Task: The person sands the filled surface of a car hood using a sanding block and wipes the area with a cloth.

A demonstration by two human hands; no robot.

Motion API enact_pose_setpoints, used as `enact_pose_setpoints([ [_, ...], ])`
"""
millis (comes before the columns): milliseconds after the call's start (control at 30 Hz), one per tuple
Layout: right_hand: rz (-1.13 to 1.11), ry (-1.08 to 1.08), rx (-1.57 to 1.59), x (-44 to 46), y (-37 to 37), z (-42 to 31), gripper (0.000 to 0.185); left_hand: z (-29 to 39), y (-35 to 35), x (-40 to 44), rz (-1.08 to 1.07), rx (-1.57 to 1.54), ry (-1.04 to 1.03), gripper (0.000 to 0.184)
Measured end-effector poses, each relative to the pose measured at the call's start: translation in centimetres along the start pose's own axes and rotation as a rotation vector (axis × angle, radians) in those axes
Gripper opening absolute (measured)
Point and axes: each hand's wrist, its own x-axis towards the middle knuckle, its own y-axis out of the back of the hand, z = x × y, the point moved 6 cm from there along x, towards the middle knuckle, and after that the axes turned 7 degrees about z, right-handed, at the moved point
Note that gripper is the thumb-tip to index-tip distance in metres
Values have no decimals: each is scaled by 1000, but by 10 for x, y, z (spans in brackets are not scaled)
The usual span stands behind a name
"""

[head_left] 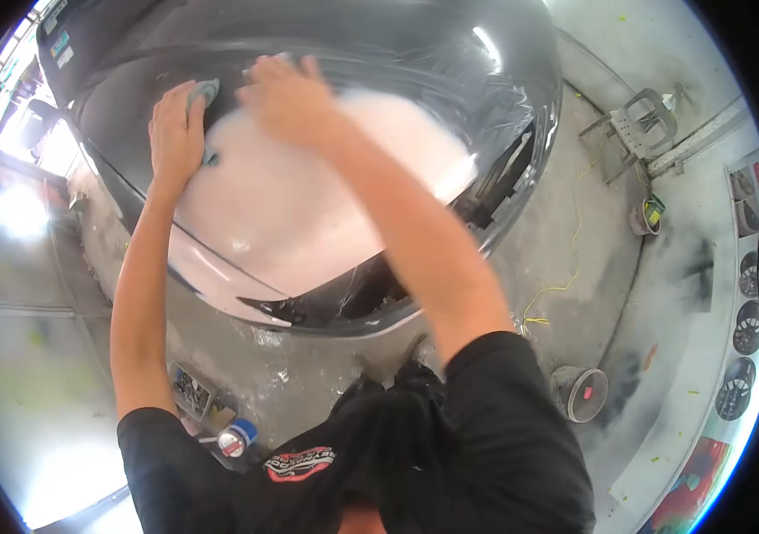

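A car hood lies before me, dark grey with a large pale pinkish-white patch across its front. My left hand rests on its left side, closed on a blue-green cloth that shows past the fingers. Farther in, at the upper edge of the pale patch, my right hand presses on the surface. Motion blurs it. Its fingers look curled, and a small greyish edge shows at the fingertips, too unclear to name.
Clear plastic film covers part of the car's right front. On the floor are a bucket, a blue-and-white can, a tray and a yellow cord. A plastic chair stands near the right wall, by a small pot.
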Motion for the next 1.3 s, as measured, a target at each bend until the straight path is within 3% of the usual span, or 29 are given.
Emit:
enact_pose_setpoints([
  [67, -208, 44, -60, -34, 57, 42, 47, 3, 4, -6, -4, -20, -5, 33],
  [100, -260, -278, 116, -54, 84, 78, 49, 5, 4, -1, 14, -32, -6, 32],
  [133, -64, -193, 10, -90, 102, 124, 53, 9, 5, -1, 6, -11, 7, 32],
  [200, -129, -376, -305, -101, 129, 137, 56, 14, 5, 1, 8, 31, 37, 31],
  [300, -20, -232, -197, -47, 63, 89, 58, 8, 1, 1, 24, 32, 18, 31],
  [367, -270, -146, -101, 14, 5, 38, 57, 6, 1, 2, 25, 39, 26, 31],
  [433, -373, -25, -123, 30, -23, 38, 46, 9, 2, 3, 39, 33, 31, 31],
  [467, -424, 31, -138, 32, -28, 39, 42, 8, 2, 4, 44, 25, 24, 31],
  [533, -316, 216, -216, -10, 46, 62, 40, 9, 2, -1, 37, 4, 22, 31],
  [667, -143, -227, -185, -94, 129, 135, 41, 12, 5, 1, 51, 10, 35, 30],
  [767, -149, 13, -99, -38, 68, 81, 42, 8, 0, -3, 35, 32, 37, 29],
  [900, -377, -124, -55, 59, -40, 17, 37, 10, 3, 0, 24, 49, 60, 30],
  [1000, -320, 150, -158, 9, 15, 61, 37, 10, 5, -3, 63, -16, 13, 30],
  [1033, -322, 201, -359, -23, 43, 93, 39, 9, 5, -4, 70, -14, 19, 29],
  [1067, -304, -106, -97, -42, 88, 115, 39, 9, 4, -4, 69, -14, 25, 29],
  [1100, -160, -189, -17, -74, 114, 151, 37, 8, 4, -3, 74, -12, 31, 29],
  [1200, -272, -258, -414, -75, 132, 133, 38, 12, 3, 0, 40, 23, 50, 28],
  [1267, -216, -74, -106, -35, 67, 105, 44, 9, 1, -1, 41, 38, 53, 28],
  [1300, -204, -10, -171, -12, 13, 88, 52, 8, 1, 0, 47, 48, 52, 28],
])
